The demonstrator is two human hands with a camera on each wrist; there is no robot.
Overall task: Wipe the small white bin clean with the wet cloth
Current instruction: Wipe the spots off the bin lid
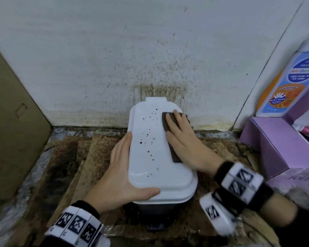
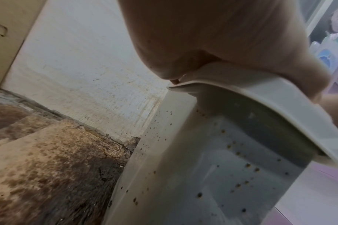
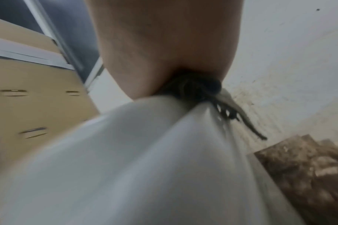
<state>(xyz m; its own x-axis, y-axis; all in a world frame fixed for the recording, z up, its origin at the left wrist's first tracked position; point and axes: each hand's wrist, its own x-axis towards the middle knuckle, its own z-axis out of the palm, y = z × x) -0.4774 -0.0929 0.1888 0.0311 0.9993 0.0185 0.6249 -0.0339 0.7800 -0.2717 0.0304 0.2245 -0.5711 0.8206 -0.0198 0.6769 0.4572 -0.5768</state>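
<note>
Bin: the small white bin (image 1: 155,157) stands at the centre of the head view, against the foot of the stained wall (image 1: 114,50); its closed lid (image 1: 150,132) is dotted with brown spots down the middle; the left wrist view shows more spots on its side wall (image 2: 212,167)
Cloth: a dark brown cloth (image 1: 175,154) lies flat along the right edge of the lid, a little right of centre in the frame
Right hand: the right hand (image 1: 182,138) lies palm down on the cloth, fingers straight and slightly spread, pressing it to the lid; the right wrist view is blurred, and the dark bunched mass (image 3: 198,89) under the palm is probably the cloth
Left hand: the left hand (image 1: 119,177) steadies the lid's left edge, fingers straight along the side, thumb laid across the near corner
Floor: stained, mottled brown sheets (image 1: 75,157) lie under and around the bin
Left of frame: a cardboard panel (image 1: 11,113) leans at the wall
Right of frame: a purple box (image 1: 275,148); above it a white wash bottle (image 1: 291,82) with a blue and orange label
</note>
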